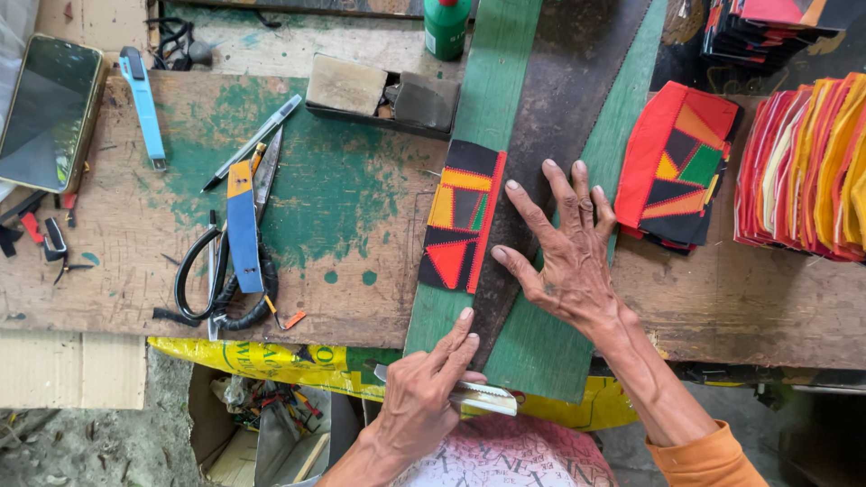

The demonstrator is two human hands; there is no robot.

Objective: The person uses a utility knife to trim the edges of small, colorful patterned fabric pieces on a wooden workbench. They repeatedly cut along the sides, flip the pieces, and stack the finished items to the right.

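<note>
1. Far to the left of the green board (pixel 492 90), a phone (pixel 50 99), a blue cutter (pixel 142 104), a pen (pixel 253 140) and black-handled scissors (pixel 225 261) lie untouched on the worktop (pixel 361 207).
2. The patchwork strip (pixel 462 216) lies lengthwise on the green board, along its left side, with its red edge against a dark saw blade (pixel 559 108) laid across the board as a straightedge.
3. At the board's near end, the left hand (pixel 419 406) has its grip clenched around a silver knife (pixel 483 397), forefinger stretched up towards the strip; the blade is short of the cloth.
4. The right hand (pixel 568 252) lies flat with its grip released and fingers spread, pressing the saw blade down just right of the strip.
5. Judged from this, the step is lining up a trim along the strip's edge. A cut would need steady pressure on the blade and fingertips kept clear of the edge.
6. Right of the board sit finished patchwork pieces (pixel 677 162) and a fanned stack of cloth (pixel 803 162).
</note>
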